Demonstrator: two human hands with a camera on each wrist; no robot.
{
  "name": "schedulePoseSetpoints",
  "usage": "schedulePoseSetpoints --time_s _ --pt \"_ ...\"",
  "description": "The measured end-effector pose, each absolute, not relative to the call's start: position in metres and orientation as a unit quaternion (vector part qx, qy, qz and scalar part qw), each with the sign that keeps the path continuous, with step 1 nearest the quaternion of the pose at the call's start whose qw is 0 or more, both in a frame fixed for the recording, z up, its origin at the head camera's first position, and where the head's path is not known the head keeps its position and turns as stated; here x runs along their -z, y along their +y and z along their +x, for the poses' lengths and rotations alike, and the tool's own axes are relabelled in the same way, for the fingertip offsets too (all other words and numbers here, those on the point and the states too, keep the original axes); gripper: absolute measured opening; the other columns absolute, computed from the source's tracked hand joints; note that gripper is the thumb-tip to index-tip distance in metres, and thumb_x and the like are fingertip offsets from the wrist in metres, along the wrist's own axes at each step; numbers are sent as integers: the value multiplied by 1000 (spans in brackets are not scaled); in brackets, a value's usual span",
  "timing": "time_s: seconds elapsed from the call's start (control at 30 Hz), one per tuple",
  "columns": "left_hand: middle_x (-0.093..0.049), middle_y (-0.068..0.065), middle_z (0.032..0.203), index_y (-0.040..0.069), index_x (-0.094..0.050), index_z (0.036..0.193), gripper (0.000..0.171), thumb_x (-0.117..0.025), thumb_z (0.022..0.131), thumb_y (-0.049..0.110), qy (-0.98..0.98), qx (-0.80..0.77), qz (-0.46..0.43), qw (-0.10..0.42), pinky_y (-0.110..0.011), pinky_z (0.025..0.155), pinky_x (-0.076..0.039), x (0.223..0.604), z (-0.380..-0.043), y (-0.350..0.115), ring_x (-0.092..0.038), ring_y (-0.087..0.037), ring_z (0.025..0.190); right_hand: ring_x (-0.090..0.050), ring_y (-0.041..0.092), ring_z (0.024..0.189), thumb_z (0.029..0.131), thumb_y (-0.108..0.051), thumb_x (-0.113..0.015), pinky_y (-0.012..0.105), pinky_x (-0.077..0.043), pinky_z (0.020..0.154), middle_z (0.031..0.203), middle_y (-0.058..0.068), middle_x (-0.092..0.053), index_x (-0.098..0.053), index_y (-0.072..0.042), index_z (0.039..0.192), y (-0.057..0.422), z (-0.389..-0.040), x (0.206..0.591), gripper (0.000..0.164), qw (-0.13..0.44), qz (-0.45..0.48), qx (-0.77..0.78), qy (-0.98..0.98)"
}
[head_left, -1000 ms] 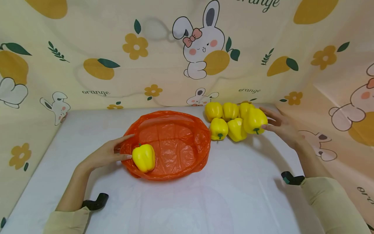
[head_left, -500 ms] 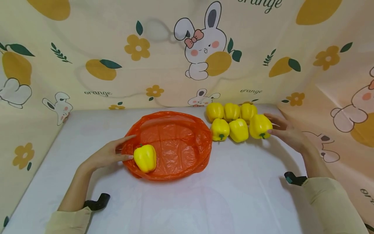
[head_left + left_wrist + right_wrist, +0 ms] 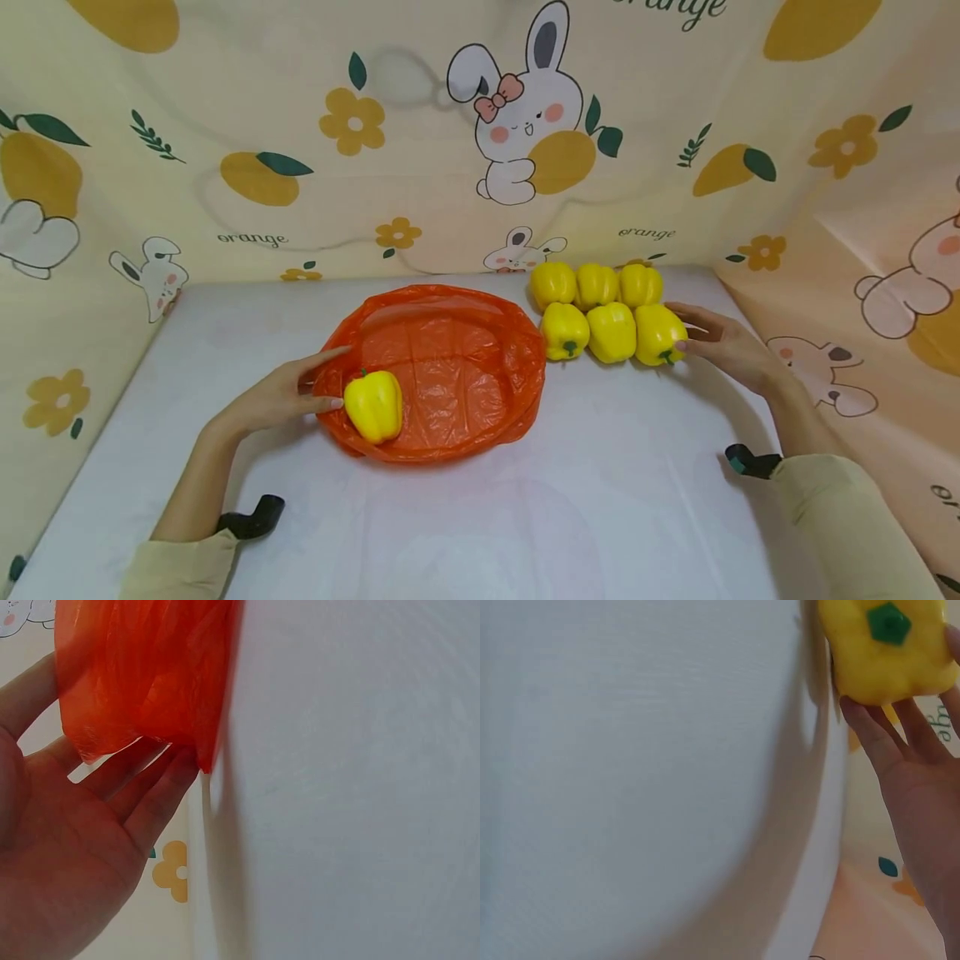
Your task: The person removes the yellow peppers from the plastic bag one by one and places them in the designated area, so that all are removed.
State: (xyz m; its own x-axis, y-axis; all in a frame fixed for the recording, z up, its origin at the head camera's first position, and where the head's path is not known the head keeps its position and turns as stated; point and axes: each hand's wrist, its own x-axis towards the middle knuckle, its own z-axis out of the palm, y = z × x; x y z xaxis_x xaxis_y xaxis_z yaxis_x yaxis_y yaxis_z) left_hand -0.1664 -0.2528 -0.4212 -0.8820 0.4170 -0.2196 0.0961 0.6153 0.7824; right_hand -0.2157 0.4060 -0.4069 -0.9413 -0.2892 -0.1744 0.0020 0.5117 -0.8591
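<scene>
A red-orange plastic bag (image 3: pixel 450 392) lies on the table, its mouth spread wide. One yellow bell pepper (image 3: pixel 373 407) sits inside its near left part. My left hand (image 3: pixel 273 396) holds the bag's left side, thumb by the rim beside that pepper; in the left wrist view its other fingers (image 3: pixel 142 780) pass partly behind the film. At the right, my right hand (image 3: pixel 723 346) grips another yellow bell pepper (image 3: pixel 660 335) between thumb and fingers, at the right end of the front row. Its green stem (image 3: pixel 889 624) faces the right wrist camera.
Several more yellow bell peppers (image 3: pixel 596 286) stand in two rows right of the bag, near the back wall (image 3: pixel 420 183). The white tabletop (image 3: pixel 480 525) stretches in front. Printed cloth also covers both side walls.
My right hand has moved its pepper first right, clear of the other peppers, then back left and nearer, into line with the front row. My left hand stays at the bag.
</scene>
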Motion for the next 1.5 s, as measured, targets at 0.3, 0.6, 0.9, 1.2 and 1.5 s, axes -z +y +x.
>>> schedulePoseSetpoints --time_s 0.3,0.6,0.9,1.2,1.5 --pt "-34 -23 155 17 -38 154 74 -73 91 33 872 -420 161 195 -68 109 -29 422 -166 -253 -32 -44 138 -45 9 126 101 -20 -59 11 -43 94 152 8 -40 -37 -18 154 404 -213 423 57 105 -80 508 851" --pt "-33 -23 155 18 -38 153 74 -73 90 34 872 -418 165 193 -69 109 -27 422 -167 -254 -31 -43 139 -40 19 135 100 -23 -60 11 -40 96 156 9 -37 -36 -18 154 403 -214 423 59 75 -54 488 868" --pt "-34 -23 155 17 -37 154 74 -72 91 34 874 -413 164 196 -68 108 -30 420 -166 -253 -32 -44 137 -38 26 141 99 -10 -60 9 -42 96 152 3 -43 -38 -9 152 403 -217 410 58 33 -89 529 843" --pt "-34 -23 155 17 -37 154 73 -72 91 33 873 -414 167 196 -67 108 -31 419 -165 -253 -32 -44 138 -29 30 146 98 -16 -64 14 -36 106 158 12 -35 -37 -13 153 387 -219 388 62 13 -89 483 871" --pt "-34 -23 155 17 -38 153 74 -72 90 36 877 -409 164 189 -69 107 -30 421 -164 -253 -30 -45 139 -41 23 140 92 -2 -68 17 -35 109 148 5 -49 -47 -6 146 354 -219 373 58 -40 -175 497 849"
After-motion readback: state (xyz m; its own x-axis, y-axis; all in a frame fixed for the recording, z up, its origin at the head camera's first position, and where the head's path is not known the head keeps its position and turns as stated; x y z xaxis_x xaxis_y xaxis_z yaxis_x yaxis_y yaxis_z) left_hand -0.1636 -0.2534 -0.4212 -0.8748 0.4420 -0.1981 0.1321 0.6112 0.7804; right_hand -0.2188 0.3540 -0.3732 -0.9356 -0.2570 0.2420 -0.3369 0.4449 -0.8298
